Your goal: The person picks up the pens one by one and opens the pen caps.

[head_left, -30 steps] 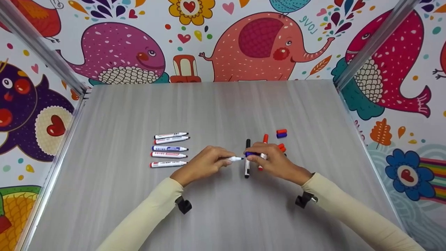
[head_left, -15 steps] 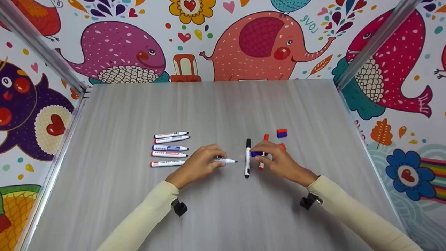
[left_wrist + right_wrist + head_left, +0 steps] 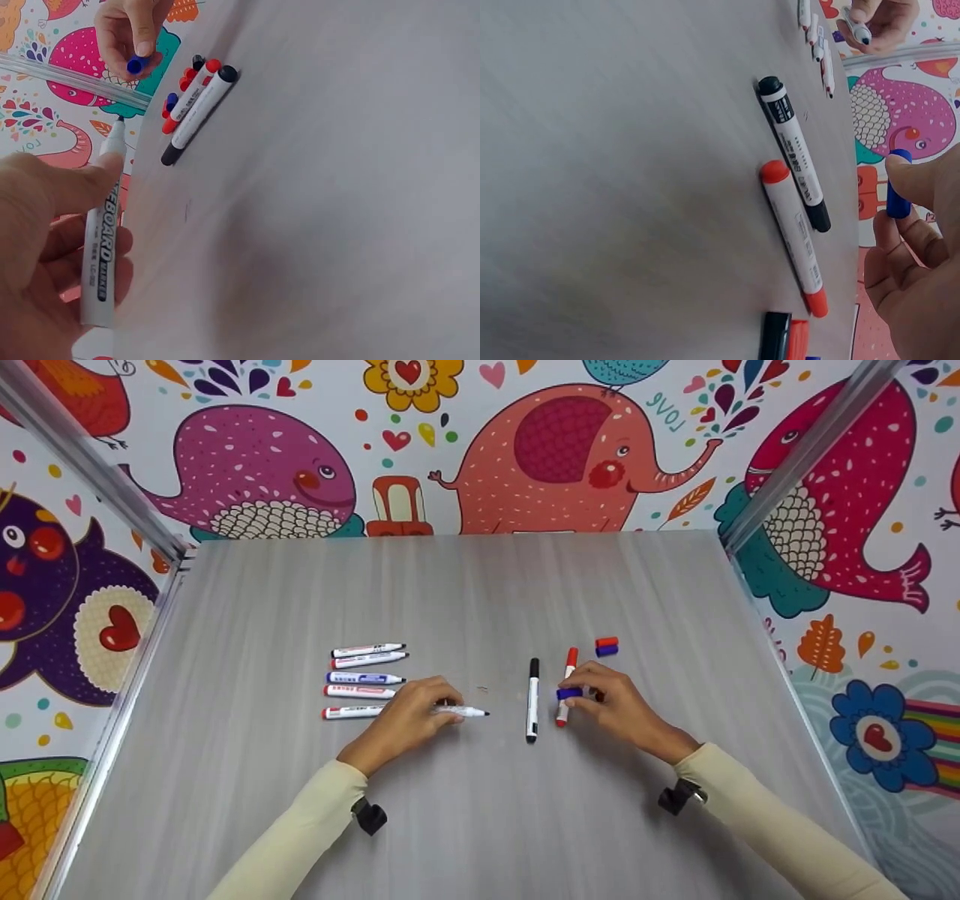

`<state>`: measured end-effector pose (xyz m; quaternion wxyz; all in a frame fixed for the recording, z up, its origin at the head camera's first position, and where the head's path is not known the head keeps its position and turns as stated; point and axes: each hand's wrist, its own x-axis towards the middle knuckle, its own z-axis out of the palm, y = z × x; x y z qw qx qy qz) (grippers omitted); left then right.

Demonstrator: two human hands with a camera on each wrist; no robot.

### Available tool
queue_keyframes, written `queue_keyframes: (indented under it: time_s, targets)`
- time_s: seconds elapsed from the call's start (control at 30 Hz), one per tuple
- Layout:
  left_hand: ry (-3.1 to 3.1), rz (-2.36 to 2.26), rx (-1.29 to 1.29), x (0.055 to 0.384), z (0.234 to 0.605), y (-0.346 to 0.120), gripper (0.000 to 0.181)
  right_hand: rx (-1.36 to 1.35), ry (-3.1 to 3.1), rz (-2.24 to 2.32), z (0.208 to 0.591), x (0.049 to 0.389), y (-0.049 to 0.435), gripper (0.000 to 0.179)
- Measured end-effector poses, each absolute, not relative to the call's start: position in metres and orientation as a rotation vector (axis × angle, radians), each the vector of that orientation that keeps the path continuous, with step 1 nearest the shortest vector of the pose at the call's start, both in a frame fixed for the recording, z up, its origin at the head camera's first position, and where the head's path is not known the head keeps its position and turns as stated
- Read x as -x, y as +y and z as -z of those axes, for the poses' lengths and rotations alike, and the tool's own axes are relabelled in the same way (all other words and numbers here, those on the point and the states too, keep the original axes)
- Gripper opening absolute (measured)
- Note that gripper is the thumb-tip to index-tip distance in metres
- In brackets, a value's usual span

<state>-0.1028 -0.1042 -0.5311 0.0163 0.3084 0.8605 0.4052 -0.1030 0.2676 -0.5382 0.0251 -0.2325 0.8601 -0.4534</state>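
Note:
My left hand (image 3: 416, 712) grips an uncapped white whiteboard marker (image 3: 100, 255), its dark tip pointing right in the head view. Thumb and fingers of my right hand (image 3: 611, 701) pinch a blue marker cap (image 3: 898, 196), held over a capped red marker (image 3: 572, 658) in the head view. Between the hands lies a capped black marker (image 3: 533, 701), roughly upright in that view. Under and beside the left hand, several uncapped markers (image 3: 364, 679) lie in a loose column, tips to the right.
Behind the right hand, a red cap (image 3: 607, 642) and another blue cap (image 3: 607, 651) lie together. A black cap (image 3: 775, 335) and a red cap (image 3: 798, 341) show in the right wrist view. Small faint pen marks (image 3: 482, 688) are on the grey table (image 3: 450, 600). Patterned walls (image 3: 420, 450) enclose it.
The hands have drawn apart: the left moved left and slightly nearer the body with the marker, the right moved right with the blue cap. Faint marks on the table are now uncovered.

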Motion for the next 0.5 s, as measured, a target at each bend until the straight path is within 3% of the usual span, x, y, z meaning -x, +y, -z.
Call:
queue_keyframes:
  time_s: [0.5]
  targets:
    - [2.798,-1.288,-0.859,0.087,0.552,-0.138,0.016,0.623,2.690,1.462,0.551,0.099,0.289,0.027]
